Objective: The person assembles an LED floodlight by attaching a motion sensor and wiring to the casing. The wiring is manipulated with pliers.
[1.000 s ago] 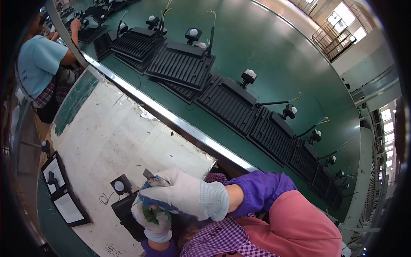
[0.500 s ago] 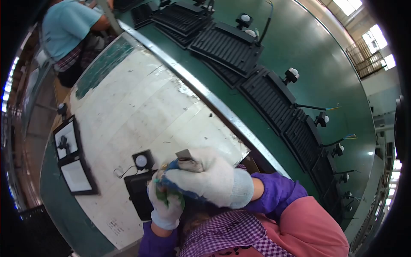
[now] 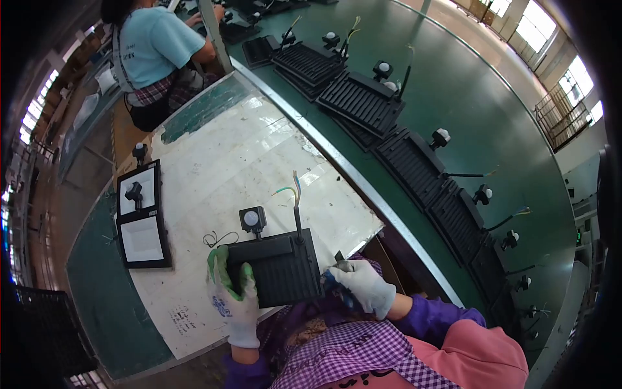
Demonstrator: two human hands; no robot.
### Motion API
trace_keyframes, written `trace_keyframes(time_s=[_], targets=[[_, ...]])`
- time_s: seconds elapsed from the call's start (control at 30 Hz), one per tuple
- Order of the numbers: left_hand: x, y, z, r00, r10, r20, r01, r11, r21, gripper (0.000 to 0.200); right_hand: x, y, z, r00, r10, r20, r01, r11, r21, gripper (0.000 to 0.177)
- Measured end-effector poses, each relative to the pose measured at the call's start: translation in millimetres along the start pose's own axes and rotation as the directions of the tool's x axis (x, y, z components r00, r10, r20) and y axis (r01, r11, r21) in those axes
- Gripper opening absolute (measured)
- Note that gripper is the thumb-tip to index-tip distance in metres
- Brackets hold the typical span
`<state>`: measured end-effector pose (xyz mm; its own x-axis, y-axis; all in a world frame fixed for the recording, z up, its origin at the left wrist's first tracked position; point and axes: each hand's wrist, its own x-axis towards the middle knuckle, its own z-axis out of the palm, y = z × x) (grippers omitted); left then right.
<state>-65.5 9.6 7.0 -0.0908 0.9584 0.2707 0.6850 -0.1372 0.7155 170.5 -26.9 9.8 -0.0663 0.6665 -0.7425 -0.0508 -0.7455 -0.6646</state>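
Observation:
A black ribbed floodlight housing (image 3: 285, 269) lies near the front edge of the white work surface, with a square sensor (image 3: 253, 220) and an upright cable ending in bare coloured wires (image 3: 297, 188). My left hand (image 3: 234, 295), in a white and green glove, grips the housing's left side, thumb on its ribbed face. At the housing's lower right is my right hand (image 3: 363, 285), gloved and closed around a small greyish object with a flat tip (image 3: 341, 259); what it is I cannot make out.
Two framed lights (image 3: 142, 241) lie at the left of the white surface (image 3: 214, 181). Past a metal rail (image 3: 350, 172), several black housings (image 3: 408, 162) line the green table (image 3: 453, 84). A person in a light blue shirt (image 3: 155, 48) sits at the upper left.
My hands have moved apart. The left has gone onto the housing, and the right has moved to its lower right, still holding the small object. The view has shifted.

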Motion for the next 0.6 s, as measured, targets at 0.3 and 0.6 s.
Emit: trace_keyframes(time_s=[0.3, 0.6], targets=[[-5.9, 40.0, 37.3, 0.99, -0.043, 0.137, 0.098, 0.901, -0.422, 0.038, -30.5, 16.5, -23.2, 0.96, -0.268, -0.084, 0.279, 0.943, 0.179, 0.034], [-17.3, 54.6, 61.9, 0.938, 0.038, 0.345, 0.208, 0.735, -0.646, 0.033, -46.8, -20.8, -137.3, 0.617, -0.429, -0.659, 0.719, 0.648, 0.251, 0.015]])
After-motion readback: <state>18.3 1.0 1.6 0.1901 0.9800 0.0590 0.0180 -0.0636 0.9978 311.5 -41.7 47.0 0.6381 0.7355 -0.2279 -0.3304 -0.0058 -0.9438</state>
